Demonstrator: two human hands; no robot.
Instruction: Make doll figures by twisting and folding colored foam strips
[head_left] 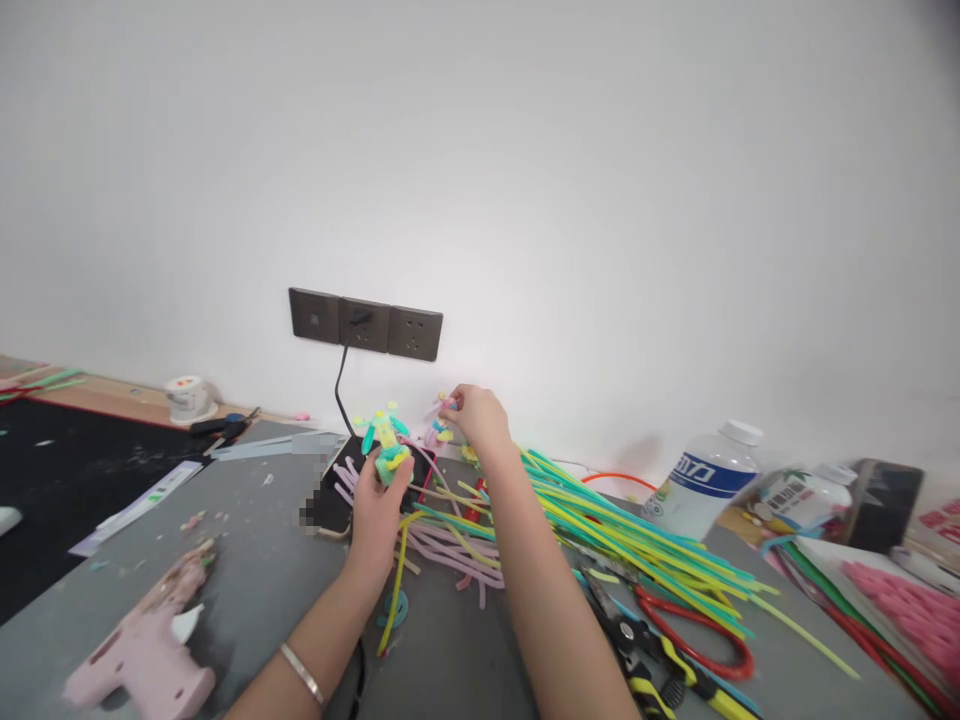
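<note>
My left hand is closed around the lower part of a small yellow and teal pipe-cleaner figure, held upright above the table. Near the wall, my right hand pinches the upper part of a pink, blue and yellow pipe-cleaner figure. Whether that second figure rests on the table I cannot tell. Below my hands lie lilac pipe cleaners, some on a dark flat device. A long bundle of yellow and teal pipe cleaners spreads to the right of my right forearm.
A pink glue gun lies at front left. Yellow-black pliers and red-handled scissors are at front right. A white bottle stands behind them. A black cable runs down from the wall socket.
</note>
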